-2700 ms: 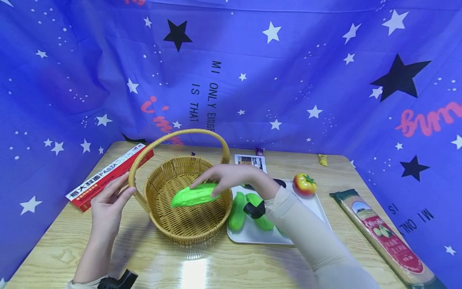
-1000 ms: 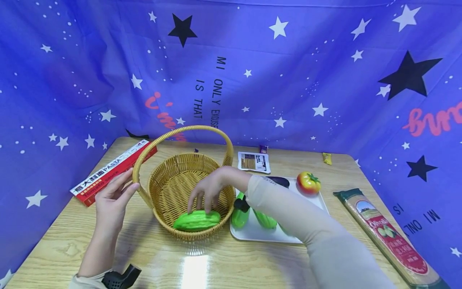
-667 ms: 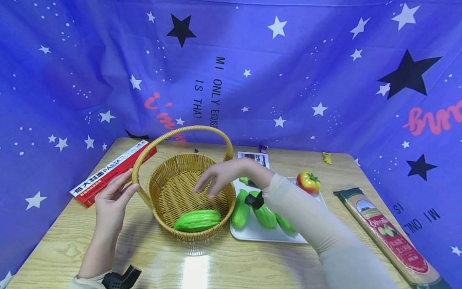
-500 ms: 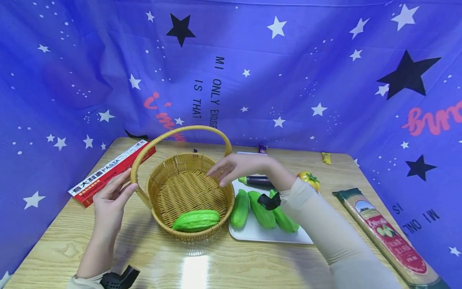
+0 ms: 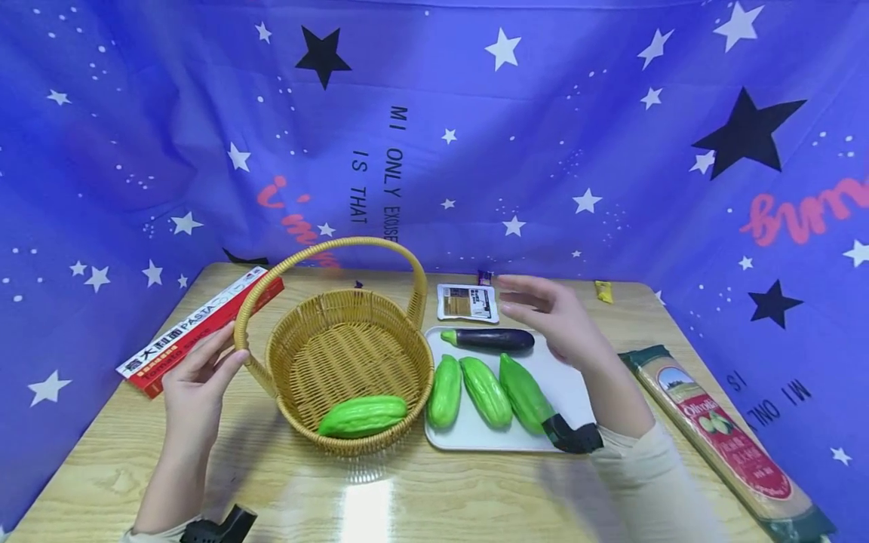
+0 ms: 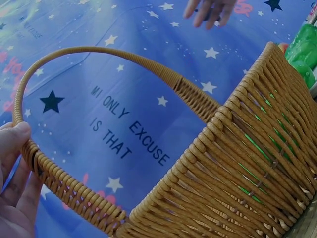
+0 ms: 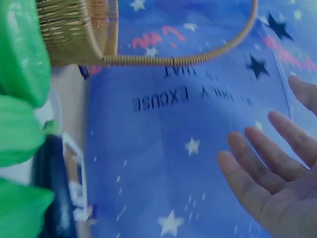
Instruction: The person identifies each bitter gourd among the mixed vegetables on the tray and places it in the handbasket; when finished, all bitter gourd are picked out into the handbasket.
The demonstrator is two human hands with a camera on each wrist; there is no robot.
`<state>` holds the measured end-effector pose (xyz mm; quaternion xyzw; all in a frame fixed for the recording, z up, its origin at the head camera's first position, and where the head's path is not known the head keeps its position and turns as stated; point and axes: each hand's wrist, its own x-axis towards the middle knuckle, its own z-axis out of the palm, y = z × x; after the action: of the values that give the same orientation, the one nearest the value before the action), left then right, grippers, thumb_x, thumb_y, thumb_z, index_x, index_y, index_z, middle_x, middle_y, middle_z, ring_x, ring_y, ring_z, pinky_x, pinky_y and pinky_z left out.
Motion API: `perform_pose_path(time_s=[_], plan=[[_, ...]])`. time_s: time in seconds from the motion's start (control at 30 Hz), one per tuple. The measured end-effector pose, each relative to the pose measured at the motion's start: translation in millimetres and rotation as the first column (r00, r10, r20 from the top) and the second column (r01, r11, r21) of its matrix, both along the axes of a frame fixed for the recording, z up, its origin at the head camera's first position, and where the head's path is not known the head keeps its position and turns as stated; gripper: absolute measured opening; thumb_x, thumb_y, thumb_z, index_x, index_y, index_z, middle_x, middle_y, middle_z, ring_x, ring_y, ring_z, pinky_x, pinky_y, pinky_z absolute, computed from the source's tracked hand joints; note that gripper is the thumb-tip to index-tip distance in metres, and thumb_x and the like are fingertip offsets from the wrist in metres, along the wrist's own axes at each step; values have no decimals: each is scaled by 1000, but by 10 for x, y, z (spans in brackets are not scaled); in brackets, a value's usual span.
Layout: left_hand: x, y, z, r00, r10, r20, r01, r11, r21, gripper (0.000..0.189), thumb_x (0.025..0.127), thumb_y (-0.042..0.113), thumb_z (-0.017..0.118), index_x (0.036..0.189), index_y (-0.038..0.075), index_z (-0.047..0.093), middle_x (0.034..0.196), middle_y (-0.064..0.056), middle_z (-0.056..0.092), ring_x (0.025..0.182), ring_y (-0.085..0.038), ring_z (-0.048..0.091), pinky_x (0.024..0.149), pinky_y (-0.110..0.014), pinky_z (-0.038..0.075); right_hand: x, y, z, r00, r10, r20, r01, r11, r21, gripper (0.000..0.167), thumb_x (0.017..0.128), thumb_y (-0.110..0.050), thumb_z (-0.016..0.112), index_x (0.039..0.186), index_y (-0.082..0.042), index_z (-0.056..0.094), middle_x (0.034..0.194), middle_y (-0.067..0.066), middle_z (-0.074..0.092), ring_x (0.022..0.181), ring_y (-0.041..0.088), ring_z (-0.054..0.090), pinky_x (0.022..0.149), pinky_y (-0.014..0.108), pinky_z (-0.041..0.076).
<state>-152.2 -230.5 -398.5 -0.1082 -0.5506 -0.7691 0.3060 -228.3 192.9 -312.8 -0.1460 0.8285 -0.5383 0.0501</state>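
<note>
My left hand pinches the side of the handle of a round wicker basket, thumb in front. The left wrist view shows the same grip at the handle's lower end. A ridged green bitter melon lies along the near side inside the basket. My right hand holds nothing, fingers spread, above the right part of a white tray. On the tray are several vegetables: a dark eggplant at the back and three green gourds in front. The hand and forearm cover the tray's right side.
A red pasta box lies behind my left hand. Beyond the tray sit a white packet, a purple wrapper and a yellow one. A long spaghetti pack lies at the right. A starry blue cloth encloses the table.
My right hand lowered the bitter melon into the basket, let it go, then rose and moved right over the tray, now hiding the red-yellow tomato. My left hand stayed on the handle.
</note>
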Motion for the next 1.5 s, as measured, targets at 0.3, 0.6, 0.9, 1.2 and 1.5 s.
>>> perform_pose_path(time_s=[0.3, 0.6, 0.9, 1.2, 1.5], plan=[[7, 4, 13, 996, -58, -68, 60, 997, 37, 39, 79, -24, 56, 117, -14, 58, 106, -4, 69, 101, -12, 67, 87, -17, 56, 329, 411, -415, 980, -198, -27, 185, 951, -248, 48, 89, -16, 65, 133, -5, 50, 111, -21, 63, 104, -4, 61, 82, 12, 55], [10, 17, 5, 997, -59, -48, 63, 995, 72, 39, 78, -25, 56, 116, -14, 58, 105, -6, 69, 100, -13, 67, 87, -17, 56, 446, 466, -713, 965, -261, 0, 256, 948, -191, 52, 89, -22, 66, 134, -2, 49, 117, -16, 60, 107, -5, 58, 90, 7, 49], [6, 13, -5, 992, -91, -90, 96, 994, 54, 40, 79, -25, 54, 117, -15, 57, 106, -6, 69, 101, -13, 67, 87, -18, 56, 515, 441, -918, 957, -276, 89, 282, 957, -65, 55, 87, -25, 67, 134, -4, 49, 143, 14, 46, 113, -3, 53, 90, 7, 48], [13, 22, 18, 999, -39, -27, 41, 997, 69, 39, 79, -25, 55, 116, -15, 58, 104, -6, 69, 99, -13, 67, 86, -17, 56, 496, 449, -1170, 955, -273, 114, 266, 961, 70, 55, 86, -19, 69, 136, -6, 48, 142, 19, 45, 131, 35, 44, 109, 41, 42], [20, 29, 28, 1000, -28, 10, 27, 996, 85, 39, 79, -24, 56, 116, -15, 57, 104, -7, 69, 99, -13, 67, 86, -18, 56, 457, 425, -1298, 954, -261, 148, 220, 943, 248, 64, 82, -20, 73, 139, -12, 45, 143, 20, 43, 127, 43, 46, 108, 54, 40]])
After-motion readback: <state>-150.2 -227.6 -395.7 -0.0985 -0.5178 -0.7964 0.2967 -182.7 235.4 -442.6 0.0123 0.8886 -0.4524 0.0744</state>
